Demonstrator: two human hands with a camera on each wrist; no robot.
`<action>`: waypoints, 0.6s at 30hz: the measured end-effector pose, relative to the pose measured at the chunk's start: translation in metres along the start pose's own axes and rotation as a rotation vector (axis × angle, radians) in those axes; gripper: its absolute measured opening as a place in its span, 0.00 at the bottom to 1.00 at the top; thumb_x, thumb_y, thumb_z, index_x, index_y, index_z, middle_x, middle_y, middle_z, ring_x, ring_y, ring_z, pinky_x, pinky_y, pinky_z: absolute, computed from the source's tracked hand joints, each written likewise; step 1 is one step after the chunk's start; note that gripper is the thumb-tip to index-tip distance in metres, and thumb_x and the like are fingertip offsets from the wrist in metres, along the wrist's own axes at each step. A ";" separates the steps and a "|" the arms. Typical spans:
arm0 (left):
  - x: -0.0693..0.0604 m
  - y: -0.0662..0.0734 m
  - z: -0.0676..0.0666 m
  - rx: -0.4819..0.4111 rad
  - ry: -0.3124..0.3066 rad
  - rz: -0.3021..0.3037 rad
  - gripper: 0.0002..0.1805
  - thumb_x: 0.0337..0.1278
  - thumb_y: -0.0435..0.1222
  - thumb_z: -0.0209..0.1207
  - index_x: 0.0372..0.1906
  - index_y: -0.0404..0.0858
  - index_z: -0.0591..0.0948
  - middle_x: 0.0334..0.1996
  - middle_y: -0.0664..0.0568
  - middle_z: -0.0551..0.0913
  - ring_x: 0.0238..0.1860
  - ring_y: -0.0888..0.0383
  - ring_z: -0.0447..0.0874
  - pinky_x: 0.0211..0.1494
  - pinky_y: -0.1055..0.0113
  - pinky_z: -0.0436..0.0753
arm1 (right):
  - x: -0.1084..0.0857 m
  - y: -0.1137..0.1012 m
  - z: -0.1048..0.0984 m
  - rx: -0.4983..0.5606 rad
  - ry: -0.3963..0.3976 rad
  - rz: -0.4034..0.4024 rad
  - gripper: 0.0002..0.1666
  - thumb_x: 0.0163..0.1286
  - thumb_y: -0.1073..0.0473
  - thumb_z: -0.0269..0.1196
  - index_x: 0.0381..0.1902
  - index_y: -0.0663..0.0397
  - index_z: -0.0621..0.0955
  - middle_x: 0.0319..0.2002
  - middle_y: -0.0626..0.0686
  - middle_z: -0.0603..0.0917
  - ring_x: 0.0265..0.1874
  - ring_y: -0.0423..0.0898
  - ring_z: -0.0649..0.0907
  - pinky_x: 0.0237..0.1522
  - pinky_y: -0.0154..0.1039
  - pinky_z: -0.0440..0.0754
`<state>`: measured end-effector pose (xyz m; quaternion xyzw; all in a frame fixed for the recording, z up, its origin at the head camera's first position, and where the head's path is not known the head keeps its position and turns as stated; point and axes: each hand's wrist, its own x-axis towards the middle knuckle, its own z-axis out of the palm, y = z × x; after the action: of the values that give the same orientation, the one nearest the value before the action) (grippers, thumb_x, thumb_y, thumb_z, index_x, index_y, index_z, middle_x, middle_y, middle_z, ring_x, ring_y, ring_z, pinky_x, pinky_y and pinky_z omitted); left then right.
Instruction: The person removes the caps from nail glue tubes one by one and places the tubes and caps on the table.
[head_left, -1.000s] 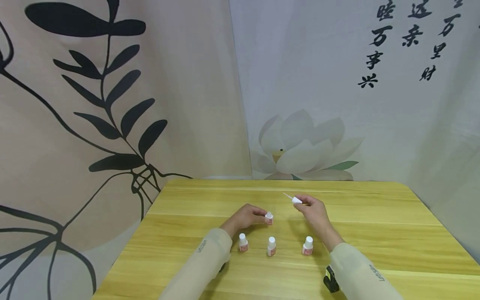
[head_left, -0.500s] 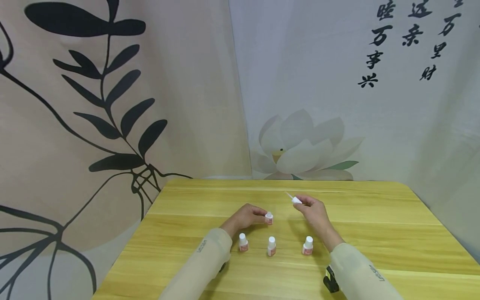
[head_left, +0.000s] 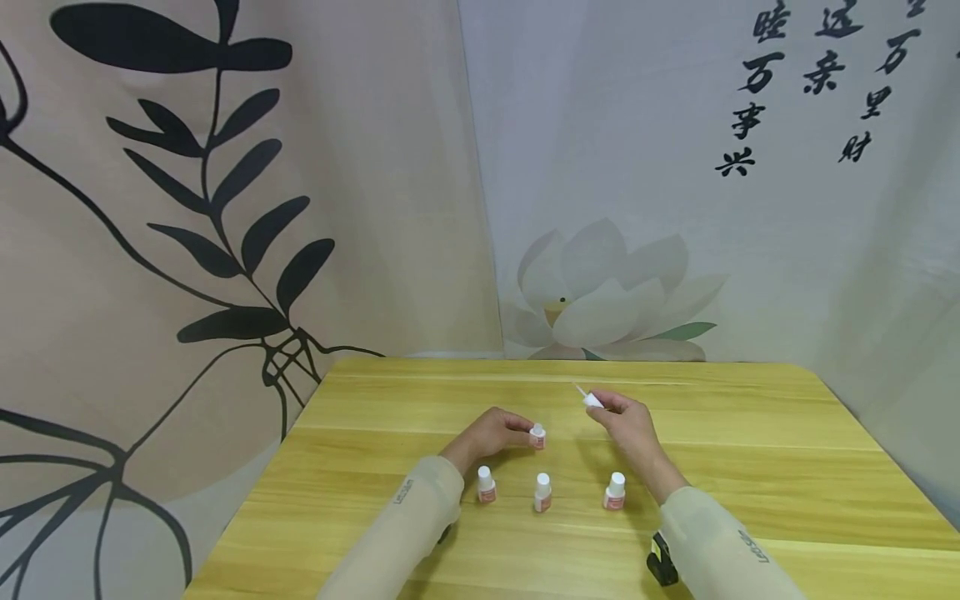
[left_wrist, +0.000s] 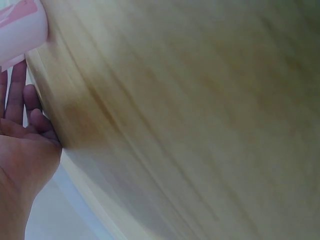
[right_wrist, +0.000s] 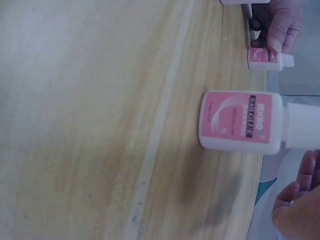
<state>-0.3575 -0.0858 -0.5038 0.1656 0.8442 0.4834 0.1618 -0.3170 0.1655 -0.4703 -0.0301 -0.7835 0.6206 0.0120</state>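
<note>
Your left hand (head_left: 495,435) grips the open bottle (head_left: 538,439), your right hand (head_left: 628,423) the cap (head_left: 593,401); a tilt could spill glue onto the tabletop (head_left: 405,400).

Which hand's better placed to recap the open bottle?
Right, likely: the right hand holds the stemmed cap close by, while the left hand is occupied gripping the open bottle.

Four bottles (head_left: 539,438) (head_left: 487,493) (head_left: 543,499) (head_left: 614,501) are appearing over one bench (head_left: 765,458); three are wearing caps (head_left: 484,472) (head_left: 543,479) (head_left: 617,478), and one is showing a bare nozzle (head_left: 537,427). One separate cap (head_left: 593,402) is bringing the caps to four. Two hands (head_left: 495,434) (head_left: 628,425) and two sleeves (head_left: 405,525) (head_left: 720,542) are also appearing.
</note>
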 end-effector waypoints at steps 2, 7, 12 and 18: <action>0.000 0.000 0.000 -0.001 0.000 -0.002 0.10 0.54 0.44 0.71 0.40 0.46 0.89 0.40 0.59 0.88 0.49 0.60 0.80 0.63 0.54 0.73 | 0.000 0.000 0.000 0.001 0.001 -0.004 0.24 0.71 0.58 0.63 0.61 0.65 0.77 0.53 0.59 0.81 0.50 0.50 0.77 0.53 0.44 0.76; 0.001 -0.001 0.000 -0.003 -0.004 -0.002 0.11 0.54 0.45 0.71 0.41 0.46 0.89 0.40 0.59 0.88 0.49 0.60 0.80 0.63 0.54 0.73 | 0.000 0.001 0.000 0.008 0.004 -0.011 0.22 0.70 0.60 0.64 0.59 0.65 0.78 0.52 0.59 0.81 0.48 0.49 0.78 0.55 0.51 0.75; 0.002 -0.001 0.000 0.006 -0.003 -0.006 0.11 0.55 0.44 0.71 0.41 0.46 0.89 0.41 0.59 0.88 0.49 0.60 0.80 0.63 0.55 0.73 | 0.001 0.004 0.000 0.010 0.000 -0.002 0.24 0.70 0.59 0.64 0.61 0.62 0.76 0.54 0.59 0.80 0.51 0.51 0.78 0.57 0.51 0.75; 0.002 -0.001 0.000 0.015 0.000 -0.011 0.11 0.55 0.44 0.71 0.41 0.46 0.89 0.40 0.60 0.88 0.49 0.60 0.80 0.63 0.55 0.74 | 0.001 0.006 -0.002 0.000 -0.007 0.007 0.26 0.71 0.57 0.64 0.62 0.63 0.76 0.55 0.58 0.80 0.54 0.53 0.77 0.57 0.47 0.75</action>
<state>-0.3590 -0.0854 -0.5046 0.1621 0.8489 0.4759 0.1632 -0.3180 0.1685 -0.4759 -0.0306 -0.7834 0.6207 0.0071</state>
